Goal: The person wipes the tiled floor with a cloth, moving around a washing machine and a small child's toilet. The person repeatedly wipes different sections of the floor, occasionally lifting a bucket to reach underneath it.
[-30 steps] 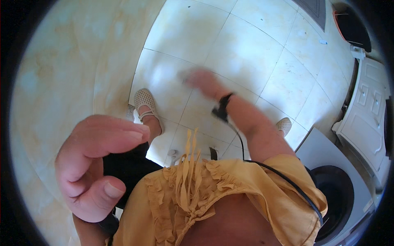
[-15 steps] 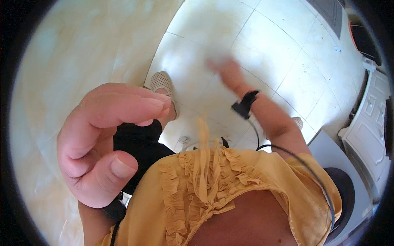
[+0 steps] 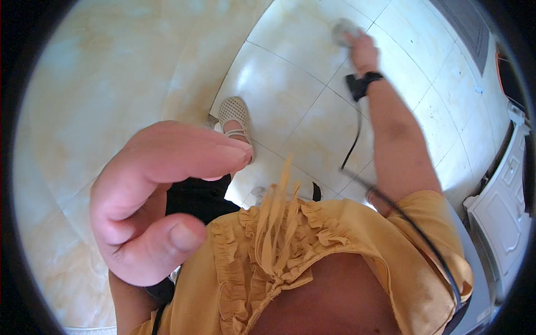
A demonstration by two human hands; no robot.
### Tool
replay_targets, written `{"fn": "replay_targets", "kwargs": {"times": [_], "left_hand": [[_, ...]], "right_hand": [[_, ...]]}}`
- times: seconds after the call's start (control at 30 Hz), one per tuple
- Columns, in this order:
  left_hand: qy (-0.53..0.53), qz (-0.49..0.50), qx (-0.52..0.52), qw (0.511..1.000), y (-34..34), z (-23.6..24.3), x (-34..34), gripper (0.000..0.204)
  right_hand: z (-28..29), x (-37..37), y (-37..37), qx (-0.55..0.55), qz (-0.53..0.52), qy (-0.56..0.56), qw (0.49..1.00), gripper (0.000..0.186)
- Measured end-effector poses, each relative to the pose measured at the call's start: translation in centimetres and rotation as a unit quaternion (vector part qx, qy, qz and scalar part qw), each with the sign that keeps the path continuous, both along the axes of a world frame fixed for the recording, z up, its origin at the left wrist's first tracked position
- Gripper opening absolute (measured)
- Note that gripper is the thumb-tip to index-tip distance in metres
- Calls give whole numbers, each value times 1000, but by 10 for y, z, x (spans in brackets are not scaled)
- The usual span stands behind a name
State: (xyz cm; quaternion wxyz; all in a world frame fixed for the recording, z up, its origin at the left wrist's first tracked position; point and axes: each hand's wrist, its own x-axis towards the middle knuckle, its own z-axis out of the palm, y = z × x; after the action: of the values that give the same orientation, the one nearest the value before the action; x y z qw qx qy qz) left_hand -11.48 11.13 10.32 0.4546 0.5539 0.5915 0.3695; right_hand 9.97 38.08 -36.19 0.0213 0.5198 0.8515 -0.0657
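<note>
My left hand point(image 3: 162, 201) is raised close to the camera, fingers curled loosely, thumb apart from them, holding nothing. My right hand point(image 3: 362, 51) reaches far out over the tiled floor point(image 3: 290, 84), closed around a small grey object point(image 3: 343, 29), blurred, kind unclear. Black wrist strap point(image 3: 365, 84) trails a cable point(image 3: 353, 142). White cabinet point(image 3: 502, 212) at right

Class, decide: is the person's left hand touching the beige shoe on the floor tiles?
Apart. In the head view the left hand is raised near the camera, open and empty, while the beige shoe stands on the floor far below.
</note>
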Motion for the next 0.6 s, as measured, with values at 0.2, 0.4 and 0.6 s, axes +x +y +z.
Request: {"fn": "replay_targets", "kwargs": {"times": [0.2, 0.4, 0.6], "left_hand": [[-38, 36, 12, 999, -11, 4, -12, 54], [15, -6, 44, 999, -31, 4, -21, 57], [57, 109, -3, 992, -37, 0, -29, 58]], "right_hand": [[42, 60, 10, 172, 36, 157, 972, 69], [23, -10, -211, -136, 343, 232, 900, 32], [9, -32, -334, -219, 699, 144, 665, 15]]}}
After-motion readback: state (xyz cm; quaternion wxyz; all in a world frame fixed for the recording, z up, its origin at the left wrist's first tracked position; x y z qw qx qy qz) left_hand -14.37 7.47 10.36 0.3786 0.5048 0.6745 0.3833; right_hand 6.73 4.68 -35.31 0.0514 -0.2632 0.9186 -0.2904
